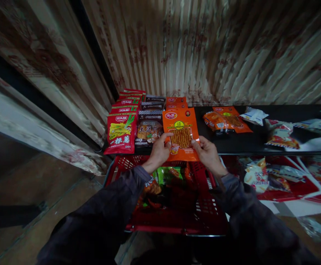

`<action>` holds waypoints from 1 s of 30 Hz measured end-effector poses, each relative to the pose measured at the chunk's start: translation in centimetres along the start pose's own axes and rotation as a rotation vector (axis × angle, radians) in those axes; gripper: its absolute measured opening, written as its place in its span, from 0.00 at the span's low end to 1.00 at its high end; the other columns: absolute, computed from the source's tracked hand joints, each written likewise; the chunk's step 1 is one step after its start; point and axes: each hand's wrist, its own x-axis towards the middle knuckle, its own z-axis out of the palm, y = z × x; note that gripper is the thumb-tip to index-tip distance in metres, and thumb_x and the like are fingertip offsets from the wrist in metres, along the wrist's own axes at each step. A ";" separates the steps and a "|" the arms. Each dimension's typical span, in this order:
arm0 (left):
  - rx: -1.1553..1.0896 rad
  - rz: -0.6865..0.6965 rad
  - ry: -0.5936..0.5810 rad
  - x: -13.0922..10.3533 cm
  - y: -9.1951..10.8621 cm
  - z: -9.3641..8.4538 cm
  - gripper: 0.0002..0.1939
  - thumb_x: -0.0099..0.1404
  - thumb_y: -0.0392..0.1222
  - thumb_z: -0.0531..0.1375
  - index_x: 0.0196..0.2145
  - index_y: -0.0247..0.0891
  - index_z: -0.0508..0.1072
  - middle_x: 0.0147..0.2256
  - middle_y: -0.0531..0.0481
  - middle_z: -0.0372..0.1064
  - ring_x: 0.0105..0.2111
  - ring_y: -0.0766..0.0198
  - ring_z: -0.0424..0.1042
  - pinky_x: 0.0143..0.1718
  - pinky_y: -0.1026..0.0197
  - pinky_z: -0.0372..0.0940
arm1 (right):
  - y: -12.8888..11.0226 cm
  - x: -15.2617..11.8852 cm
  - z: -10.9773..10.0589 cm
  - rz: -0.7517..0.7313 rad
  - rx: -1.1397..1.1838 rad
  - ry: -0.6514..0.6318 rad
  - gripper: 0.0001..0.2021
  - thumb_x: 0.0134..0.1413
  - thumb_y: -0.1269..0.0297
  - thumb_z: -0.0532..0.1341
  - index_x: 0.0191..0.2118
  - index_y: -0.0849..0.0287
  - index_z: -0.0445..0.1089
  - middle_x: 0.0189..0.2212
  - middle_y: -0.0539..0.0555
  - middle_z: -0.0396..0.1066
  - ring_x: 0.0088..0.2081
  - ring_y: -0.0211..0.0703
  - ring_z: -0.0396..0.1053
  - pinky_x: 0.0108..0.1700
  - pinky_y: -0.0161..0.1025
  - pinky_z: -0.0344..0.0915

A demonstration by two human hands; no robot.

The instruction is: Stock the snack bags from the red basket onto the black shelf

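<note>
Holding the flat, glossy orange packet (180, 123) by its lower sides at the counter's (233, 143) front edge, the left hand (160, 150) and right hand (207, 154) are nearly closed in pinches; a light, even grip should keep the film square and uncreased. Alongside stand dark pouches (148, 127) and shiny red pouches (120, 136); below sits a rigid, perforated basket (174, 229), and behind hangs a pleated curtain (163, 44).

Left hand (160, 151): index finger (168, 135) extended toward the right hand (208, 154) — well short of it
Right hand: thumb (196, 144) angled inward, other fingers partly hidden
Left arm (99, 209): dark-sleeved, reaching forward and inward
Right arm (249, 209): likewise — slanting inward
</note>
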 end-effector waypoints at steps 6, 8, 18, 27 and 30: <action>0.107 -0.055 -0.065 -1.4 -0.5 0.5 0.22 0.59 0.26 0.54 0.49 0.38 0.73 0.44 0.48 0.77 0.44 0.61 0.75 0.53 0.56 0.66 | 1.7 -1.8 0.1 0.000 -0.136 -0.009 0.19 0.57 0.46 0.55 0.33 0.58 0.70 0.26 0.51 0.72 0.29 0.42 0.68 0.32 0.36 0.65; 0.124 -0.084 -0.079 -1.6 -0.3 0.5 0.23 0.59 0.25 0.54 0.50 0.37 0.73 0.45 0.47 0.77 0.44 0.61 0.75 0.53 0.56 0.66 | 1.9 -2.0 0.0 0.001 -0.161 -0.021 0.19 0.57 0.45 0.55 0.32 0.58 0.70 0.25 0.51 0.72 0.29 0.42 0.68 0.31 0.36 0.65; 0.242 -0.036 -0.054 0.9 0.9 0.7 0.23 0.60 0.22 0.53 0.50 0.36 0.72 0.47 0.43 0.75 0.48 0.59 0.74 0.55 0.54 0.66 | 1.5 0.8 -0.2 -0.051 -0.299 0.026 0.20 0.58 0.47 0.53 0.34 0.59 0.71 0.25 0.53 0.74 0.28 0.44 0.71 0.31 0.36 0.64; 0.427 0.025 -0.075 2.4 -0.3 1.9 0.25 0.57 0.28 0.59 0.53 0.31 0.70 0.46 0.39 0.69 0.45 0.57 0.72 0.54 0.53 0.66 | 2.0 2.5 0.4 -0.053 -0.645 0.076 0.18 0.61 0.56 0.50 0.48 0.60 0.70 0.31 0.57 0.78 0.34 0.50 0.76 0.34 0.38 0.64; 0.460 0.068 -0.071 2.2 -0.9 2.3 0.26 0.56 0.28 0.60 0.54 0.34 0.70 0.50 0.39 0.65 0.47 0.57 0.72 0.55 0.53 0.66 | 2.3 2.2 0.7 -0.009 -0.782 0.073 0.21 0.62 0.58 0.51 0.56 0.62 0.66 0.29 0.57 0.78 0.31 0.49 0.76 0.33 0.38 0.62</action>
